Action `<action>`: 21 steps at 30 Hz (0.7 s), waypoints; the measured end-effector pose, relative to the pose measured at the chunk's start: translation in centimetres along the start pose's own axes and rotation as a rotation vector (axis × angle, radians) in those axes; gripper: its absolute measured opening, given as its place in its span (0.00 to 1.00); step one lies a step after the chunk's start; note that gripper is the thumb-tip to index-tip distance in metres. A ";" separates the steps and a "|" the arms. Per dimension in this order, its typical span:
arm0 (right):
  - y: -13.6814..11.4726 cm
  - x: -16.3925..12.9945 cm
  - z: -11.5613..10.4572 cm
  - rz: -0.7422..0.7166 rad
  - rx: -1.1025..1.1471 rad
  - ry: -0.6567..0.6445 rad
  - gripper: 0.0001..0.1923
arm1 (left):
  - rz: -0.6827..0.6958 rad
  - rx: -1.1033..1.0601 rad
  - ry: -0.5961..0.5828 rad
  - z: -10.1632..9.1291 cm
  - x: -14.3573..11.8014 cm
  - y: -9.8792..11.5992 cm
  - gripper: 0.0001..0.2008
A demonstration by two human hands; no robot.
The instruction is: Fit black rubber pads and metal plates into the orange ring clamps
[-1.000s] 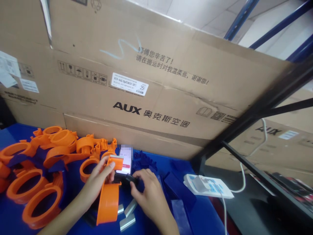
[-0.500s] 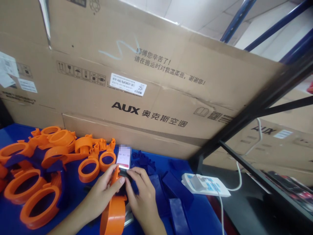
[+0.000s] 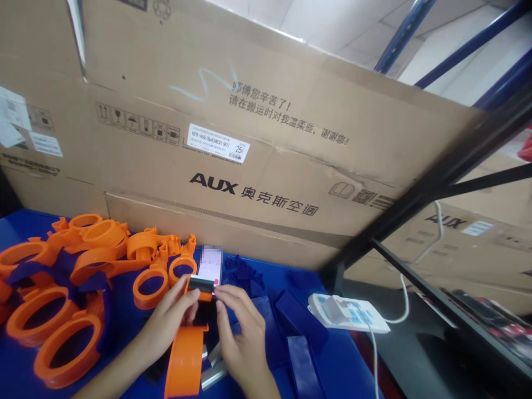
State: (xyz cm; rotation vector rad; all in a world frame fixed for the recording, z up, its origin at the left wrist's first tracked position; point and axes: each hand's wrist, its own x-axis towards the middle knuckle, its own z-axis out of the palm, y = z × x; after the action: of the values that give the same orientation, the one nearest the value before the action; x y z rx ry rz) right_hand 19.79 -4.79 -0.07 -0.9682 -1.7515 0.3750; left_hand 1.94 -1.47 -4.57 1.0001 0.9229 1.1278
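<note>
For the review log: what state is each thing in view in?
Left hand: grips the orange clamp part.
Right hand: fingers pinch a black piece onto it.
Phone: screen lit.
Power strip: cable attached.
Orange rings: loose pile.

Orange clamp, blue table, brown printed cardboard box.

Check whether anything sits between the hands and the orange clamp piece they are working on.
Nothing visible does. The left hand and right hand both already touch the orange clamp piece, fingertips meeting at its black part near the top. The phone stands just behind, clear of them.
</note>
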 end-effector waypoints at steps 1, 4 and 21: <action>-0.1 0.0 -0.1 0.002 0.018 -0.017 0.17 | -0.006 -0.011 0.011 -0.2 0.2 -0.2 0.14; -0.5 0.1 -0.3 0.015 0.061 -0.072 0.15 | -0.039 -0.034 0.065 -0.6 0.5 -0.5 0.17; 6.4 0.1 -3.9 0.418 -1.068 0.007 0.15 | -0.083 -0.101 0.088 0.1 -0.5 0.6 0.18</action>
State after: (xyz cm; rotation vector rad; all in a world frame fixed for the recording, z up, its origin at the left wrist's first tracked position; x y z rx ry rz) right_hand 25.98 -1.50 -2.64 -2.0891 -1.7047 -0.3779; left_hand 1.80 -1.88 -3.95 0.8288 0.9596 1.1441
